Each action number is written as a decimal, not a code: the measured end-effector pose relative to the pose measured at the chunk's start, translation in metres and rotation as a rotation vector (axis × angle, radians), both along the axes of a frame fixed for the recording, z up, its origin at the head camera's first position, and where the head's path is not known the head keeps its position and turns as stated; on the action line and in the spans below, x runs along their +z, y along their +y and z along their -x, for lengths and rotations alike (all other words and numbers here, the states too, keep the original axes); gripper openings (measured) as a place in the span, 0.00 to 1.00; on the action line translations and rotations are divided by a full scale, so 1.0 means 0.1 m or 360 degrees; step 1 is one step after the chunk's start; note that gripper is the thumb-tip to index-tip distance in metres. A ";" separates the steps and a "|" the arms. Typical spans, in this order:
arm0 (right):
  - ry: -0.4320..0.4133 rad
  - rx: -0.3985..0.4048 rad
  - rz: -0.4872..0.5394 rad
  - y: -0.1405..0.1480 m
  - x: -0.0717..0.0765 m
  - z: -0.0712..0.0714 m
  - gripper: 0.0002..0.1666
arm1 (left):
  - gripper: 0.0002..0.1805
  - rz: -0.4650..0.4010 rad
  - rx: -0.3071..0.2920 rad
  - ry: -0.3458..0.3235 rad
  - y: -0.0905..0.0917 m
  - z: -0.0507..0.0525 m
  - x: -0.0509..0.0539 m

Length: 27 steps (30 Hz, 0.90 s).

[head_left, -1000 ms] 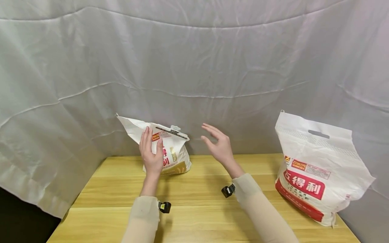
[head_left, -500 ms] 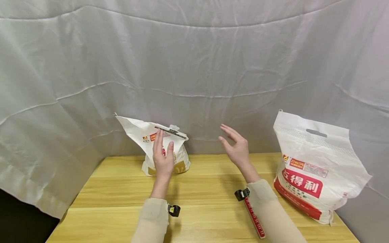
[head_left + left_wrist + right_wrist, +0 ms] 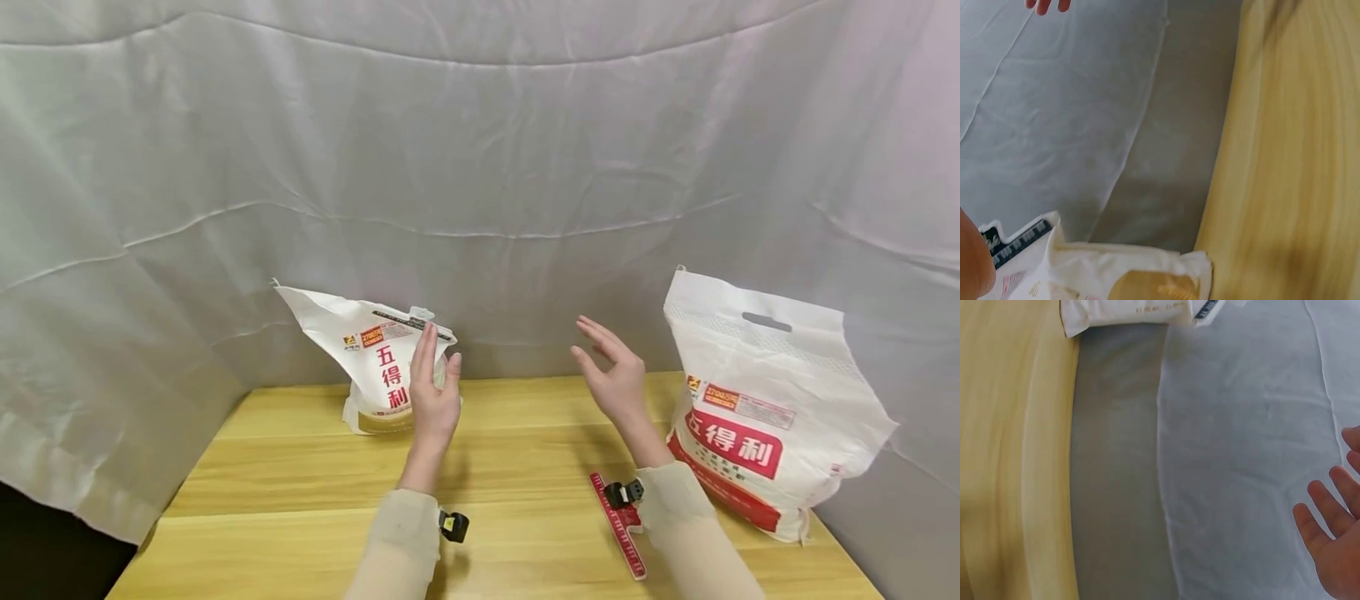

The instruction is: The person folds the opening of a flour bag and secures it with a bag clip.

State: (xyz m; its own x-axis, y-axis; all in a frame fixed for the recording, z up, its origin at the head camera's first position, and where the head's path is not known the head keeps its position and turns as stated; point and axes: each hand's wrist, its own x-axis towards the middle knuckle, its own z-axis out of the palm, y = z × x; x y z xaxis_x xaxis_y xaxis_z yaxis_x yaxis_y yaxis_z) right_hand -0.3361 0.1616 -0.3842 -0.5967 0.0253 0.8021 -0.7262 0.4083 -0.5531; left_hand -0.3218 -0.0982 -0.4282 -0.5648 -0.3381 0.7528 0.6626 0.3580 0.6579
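In the head view, my left hand [image 3: 435, 407] is raised over the table with straight fingers, in front of the right part of a folded white flour bag [image 3: 330, 329]; I cannot tell whether they touch. A long black sealing clip [image 3: 390, 317] runs along that bag's folded top and shows again in the left wrist view [image 3: 1022, 245]. My right hand [image 3: 618, 387] hovers to the right, fingers slightly bent and holding nothing. Below it, a red sealing clip [image 3: 618, 525] lies on the table, partly covered by the wrist camera.
A second, fuller flour bag [image 3: 757, 358] with a cut-out handle stands upright at the table's right side. Grey cloth [image 3: 480, 150] hangs behind and at both sides of the wooden table [image 3: 300, 500].
Both hands have moved to the right, away from the left bag's lettering. The red clip, hidden at first, has come into sight beside the right wrist. Both bags stand where they were.
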 end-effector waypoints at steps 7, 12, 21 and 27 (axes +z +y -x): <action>-0.0056 -0.0139 -0.0060 0.31 -0.08 -0.10 0.24 | 0.30 0.0110 -0.0075 -0.0073 0.31 -0.05 -0.10; -0.0079 -0.0239 -0.0107 0.49 -0.14 -0.19 0.25 | 0.31 0.0168 -0.0135 -0.0078 0.54 -0.08 -0.19; 0.0019 -0.0317 -0.0196 0.79 -0.23 -0.36 0.28 | 0.31 0.0244 -0.0287 -0.0146 0.88 -0.13 -0.30; 0.0193 -0.0435 -0.0250 0.98 -0.26 -0.53 0.30 | 0.31 0.0349 -0.0381 -0.0179 1.14 -0.18 -0.33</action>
